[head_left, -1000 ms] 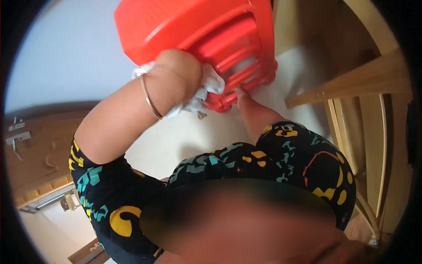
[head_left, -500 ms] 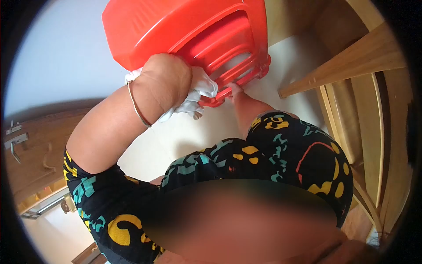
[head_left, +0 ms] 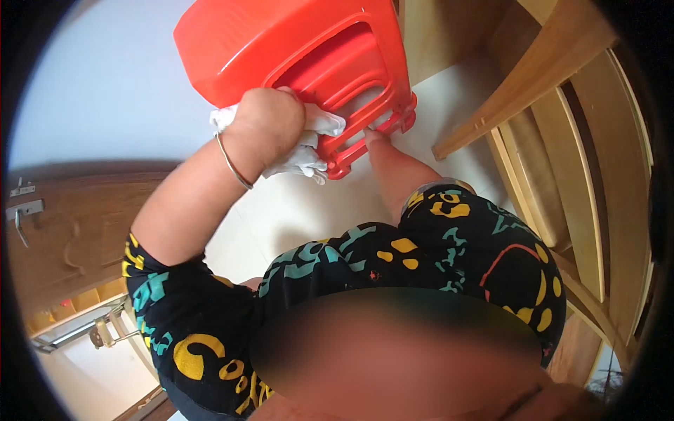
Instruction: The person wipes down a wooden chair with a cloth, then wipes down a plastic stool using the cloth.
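A red plastic chair or stool (head_left: 246, 45) with slots in one side is tilted at the top of the view. My left hand (head_left: 270, 119), with a bangle at the wrist, is closed round a crumpled white cloth (head_left: 298, 160) and lies against the red plastic near the edge of the large opening. Most of its fingers are hidden behind the wrist and the cloth. At the lower end of the red piece, my right hand (head_left: 377, 137) grips a slotted bar, with its fingertips partly out of sight.
Wooden chairs (head_left: 523, 95) with slatted parts stand along the right side. Pale floor (head_left: 256, 224) shows below the red piece. On the left are a brown wooden door (head_left: 77, 238) with a metal handle (head_left: 24, 210) and a pale blue-grey surface (head_left: 112, 91).
The red piece has turned slightly and its right side sits further left in view. Both hands keep their hold. The wooden chairs appear further left as the view shifts.
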The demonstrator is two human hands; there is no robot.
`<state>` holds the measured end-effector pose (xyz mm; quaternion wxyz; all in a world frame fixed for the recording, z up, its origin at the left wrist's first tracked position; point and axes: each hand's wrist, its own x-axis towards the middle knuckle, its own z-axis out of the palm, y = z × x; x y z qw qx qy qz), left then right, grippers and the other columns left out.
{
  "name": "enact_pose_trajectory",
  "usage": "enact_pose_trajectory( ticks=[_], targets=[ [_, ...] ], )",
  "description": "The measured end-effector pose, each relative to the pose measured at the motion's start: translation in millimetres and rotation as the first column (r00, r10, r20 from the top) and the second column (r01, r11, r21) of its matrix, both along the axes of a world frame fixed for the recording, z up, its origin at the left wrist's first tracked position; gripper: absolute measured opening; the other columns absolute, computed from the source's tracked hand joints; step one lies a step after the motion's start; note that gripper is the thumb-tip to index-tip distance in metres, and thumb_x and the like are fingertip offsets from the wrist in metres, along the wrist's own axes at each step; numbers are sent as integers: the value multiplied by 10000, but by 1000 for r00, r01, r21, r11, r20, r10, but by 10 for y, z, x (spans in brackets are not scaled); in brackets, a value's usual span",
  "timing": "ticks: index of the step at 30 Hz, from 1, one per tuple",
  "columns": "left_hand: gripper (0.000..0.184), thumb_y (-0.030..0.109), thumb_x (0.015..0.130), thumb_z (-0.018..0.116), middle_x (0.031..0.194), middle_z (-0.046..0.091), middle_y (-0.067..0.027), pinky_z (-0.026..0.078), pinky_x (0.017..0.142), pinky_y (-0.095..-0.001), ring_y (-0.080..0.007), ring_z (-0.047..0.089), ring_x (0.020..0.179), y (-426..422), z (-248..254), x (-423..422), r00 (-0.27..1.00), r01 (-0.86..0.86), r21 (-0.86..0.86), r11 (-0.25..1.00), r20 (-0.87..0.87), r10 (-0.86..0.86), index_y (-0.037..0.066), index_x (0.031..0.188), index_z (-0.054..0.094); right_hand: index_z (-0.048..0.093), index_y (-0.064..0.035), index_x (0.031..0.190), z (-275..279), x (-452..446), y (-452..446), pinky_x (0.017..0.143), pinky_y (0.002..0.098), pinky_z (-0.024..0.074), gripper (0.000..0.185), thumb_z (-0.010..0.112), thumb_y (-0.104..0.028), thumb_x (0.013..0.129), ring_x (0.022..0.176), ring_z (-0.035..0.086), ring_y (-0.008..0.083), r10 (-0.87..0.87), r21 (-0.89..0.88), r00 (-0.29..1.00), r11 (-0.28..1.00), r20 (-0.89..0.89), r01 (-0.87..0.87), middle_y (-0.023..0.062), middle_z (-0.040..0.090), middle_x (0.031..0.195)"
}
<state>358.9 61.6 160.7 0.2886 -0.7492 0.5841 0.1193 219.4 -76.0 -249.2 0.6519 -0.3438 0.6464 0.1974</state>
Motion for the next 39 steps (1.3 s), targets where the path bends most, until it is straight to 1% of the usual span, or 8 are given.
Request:
enact_pose_trajectory(
  ticks=[3,6,14,19,26,32,34,39],
  targets=[
    [153,194,900,537,764,602,-107,522,515,-397,-263,668,628,247,-246,-259,979,197,-466,862,46,-199,107,870,660,625,-86,1137,369,71,120,829,433,540,431,693,-379,828,982,616,254,-35,-16,998,999,58,36,118,639,1139],
    [129,184,827,605,802,594,-136,536,542,-439,-305,661,661,85,-824,-585,986,-77,-695,715,-160,-50,60,855,588,627,-84,1134,194,46,107,828,432,540,427,691,-376,829,981,616,253,-65,-30,990,997,128,69,118,639,1137],
    [209,100,746,665,958,589,-188,554,714,-440,-354,647,858,-407,-2045,-527,979,-108,-815,570,-188,-84,36,916,562,630,-78,1124,140,93,-226,825,429,539,416,686,-367,831,976,616,250,-167,-93,967,978,194,188,118,640,1131],
    [283,124,739,681,1050,626,-236,552,769,-460,-399,649,896,-486,-2344,-505,959,-226,-794,565,-282,-13,11,965,552,632,-74,1118,-95,-133,-367,823,426,539,409,683,-362,832,973,616,248,-274,-109,943,948,187,297,118,641,1128],
    [354,212,807,643,1054,694,-244,512,914,-437,-367,680,1000,-959,-2343,-210,596,-676,-197,710,-713,370,9,1093,690,635,-69,1110,-241,-459,-594,821,423,538,400,679,-355,834,970,616,246,-397,-169,903,891,165,422,117,642,1123],
    [282,220,832,627,1094,707,-191,531,881,-428,-339,698,975,-1023,-2994,-95,787,-475,-356,805,-581,208,91,1047,757,637,-64,1103,-386,-695,-815,818,421,538,392,675,-349,836,966,616,243,-480,-211,859,834,176,510,117,643,1119],
    [279,217,869,588,1103,717,-157,539,857,-449,-323,706,972,-1020,-3109,-60,960,77,-344,936,-230,-163,125,1064,764,638,-63,1100,-466,-754,-875,818,420,537,389,674,-347,836,965,616,243,-504,-218,844,816,186,535,117,643,1118],
    [304,232,895,540,1106,722,-138,531,869,-475,-316,704,995,-1025,-2846,-126,970,118,-197,973,-188,-156,131,1076,763,640,-59,1095,-581,-848,-984,816,418,537,383,670,-341,838,962,616,241,-547,-237,810,775,209,585,117,644,1114]
  ],
)
